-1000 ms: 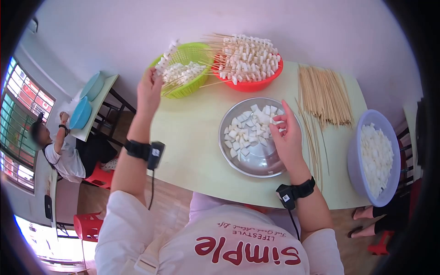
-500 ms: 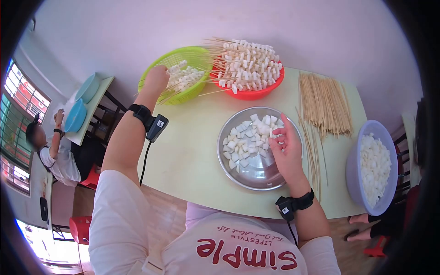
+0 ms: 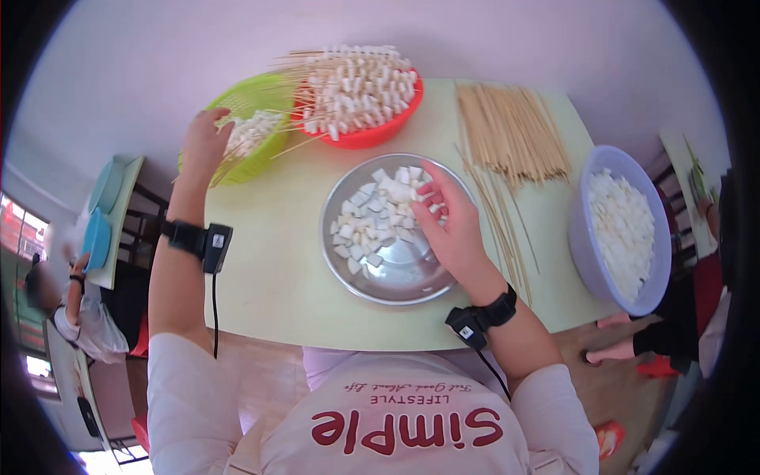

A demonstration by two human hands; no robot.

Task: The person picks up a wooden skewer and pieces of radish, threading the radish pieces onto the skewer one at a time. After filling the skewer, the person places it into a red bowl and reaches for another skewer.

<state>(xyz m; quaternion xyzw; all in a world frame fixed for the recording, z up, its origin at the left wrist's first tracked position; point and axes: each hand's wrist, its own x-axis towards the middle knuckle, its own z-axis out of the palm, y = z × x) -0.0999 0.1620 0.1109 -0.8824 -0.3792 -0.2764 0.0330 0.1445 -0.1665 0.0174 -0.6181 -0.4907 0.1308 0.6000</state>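
Observation:
At the upper left, my left hand point(image 3: 207, 142) reaches over the near side of a green basket point(image 3: 269, 153), its fingers curled inward. Skewers of white cubes point(image 3: 252, 133) lie in that basket beside the hand, and what the fingers hold is hidden. My right hand point(image 3: 450, 226) hovers at the right side of a steel bowl point(image 3: 396, 281), thumb and fingers half bent and apart. Loose white cubes point(image 3: 372, 212) spread over the bowl's far and left part, right by the fingertips.
A red basin point(image 3: 364, 138) heaped with loaded skewers point(image 3: 356, 91) touches the green basket. Bare bamboo sticks point(image 3: 511, 131) lie at the back right, several more beside the bowl. A lavender tub point(image 3: 584, 237) of white pieces stands right. People sit at left point(image 3: 95, 324) and right point(image 3: 697, 317).
The view has swung, so the table things sit further left and higher. My left hand has shifted slightly toward the green basket's left side. My right hand stays over the bowl.

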